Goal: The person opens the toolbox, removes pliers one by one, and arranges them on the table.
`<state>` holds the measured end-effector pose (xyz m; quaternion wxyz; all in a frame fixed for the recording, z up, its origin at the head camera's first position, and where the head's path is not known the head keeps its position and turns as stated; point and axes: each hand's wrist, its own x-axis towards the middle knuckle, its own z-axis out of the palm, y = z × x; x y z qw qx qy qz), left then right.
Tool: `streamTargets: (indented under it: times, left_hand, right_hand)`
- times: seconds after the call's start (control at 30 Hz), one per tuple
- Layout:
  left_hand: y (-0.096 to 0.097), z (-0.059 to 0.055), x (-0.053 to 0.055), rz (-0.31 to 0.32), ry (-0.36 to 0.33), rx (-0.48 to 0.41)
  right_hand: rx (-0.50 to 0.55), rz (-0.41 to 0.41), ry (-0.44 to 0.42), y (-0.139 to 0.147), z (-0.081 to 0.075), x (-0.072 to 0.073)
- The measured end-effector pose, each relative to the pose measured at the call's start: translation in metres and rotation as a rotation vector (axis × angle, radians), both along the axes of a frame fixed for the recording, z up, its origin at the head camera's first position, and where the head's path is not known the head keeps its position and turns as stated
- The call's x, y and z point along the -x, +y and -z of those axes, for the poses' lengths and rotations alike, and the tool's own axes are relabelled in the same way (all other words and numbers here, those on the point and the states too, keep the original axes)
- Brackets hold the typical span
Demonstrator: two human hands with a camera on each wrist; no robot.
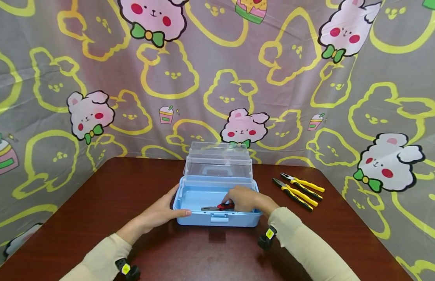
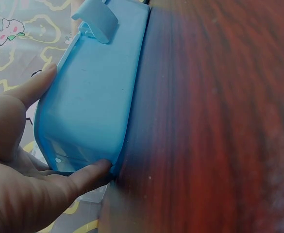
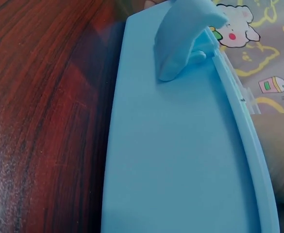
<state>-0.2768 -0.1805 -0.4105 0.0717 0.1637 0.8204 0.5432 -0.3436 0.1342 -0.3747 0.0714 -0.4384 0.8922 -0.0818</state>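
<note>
A light-blue toolbox [image 1: 203, 221] with its clear lid [image 1: 219, 168] raised stands on the table. My left hand [image 1: 157, 212] grips its left front corner, thumb on the front rim and fingers along the side. Inside the box my right hand [image 1: 243, 198] reaches over the front wall and holds red-handled pliers [image 1: 225, 207], whose grey jaws point left. The right wrist view shows the box's front wall [image 3: 171, 155] and latch [image 3: 185, 39]; the right hand's fingers are mostly hidden there behind the rim.
Two pairs of yellow-and-black pliers, one nearer [image 1: 296, 195] and one farther [image 1: 303, 185], lie right of the toolbox on the dark red wooden table [image 1: 133, 183]. A patterned curtain [image 1: 203, 58] hangs behind and at both sides.
</note>
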Motion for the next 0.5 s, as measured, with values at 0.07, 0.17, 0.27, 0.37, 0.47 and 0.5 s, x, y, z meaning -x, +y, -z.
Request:
streamTargets:
  times: [0.07,0.17,0.27,0.37,0.47,0.5]
  left_hand:
    - [0.0000,-0.0004,-0.0004,0.007,0.006,0.006]
    - [-0.0001,-0.0006,-0.0009,0.004,0.001,0.009]
    - [-0.0001,-0.0002,-0.0010,0.001,-0.005,0.011]
    - [0.0000,-0.0002,-0.0010,0.001,-0.004,0.013]
    - [0.0000,-0.0008,-0.0011,0.002,0.001,0.011]
    - [-0.0001,-0.0012,-0.0013,0.004,0.003,0.011]
  right_hand:
    - [0.004,0.016,-0.018,0.0007,-0.0002,0.0010]
    - [0.012,0.037,-0.040,0.0016,-0.0012,0.0016]
    - [0.008,0.053,-0.051,0.0026,-0.0021,0.0013]
    - [0.001,0.050,-0.048,0.0031,-0.0024,0.0007]
    - [0.011,0.038,-0.036,0.0040,-0.0019,0.0004]
    - [0.017,0.034,-0.031,0.0043,-0.0014,0.0004]
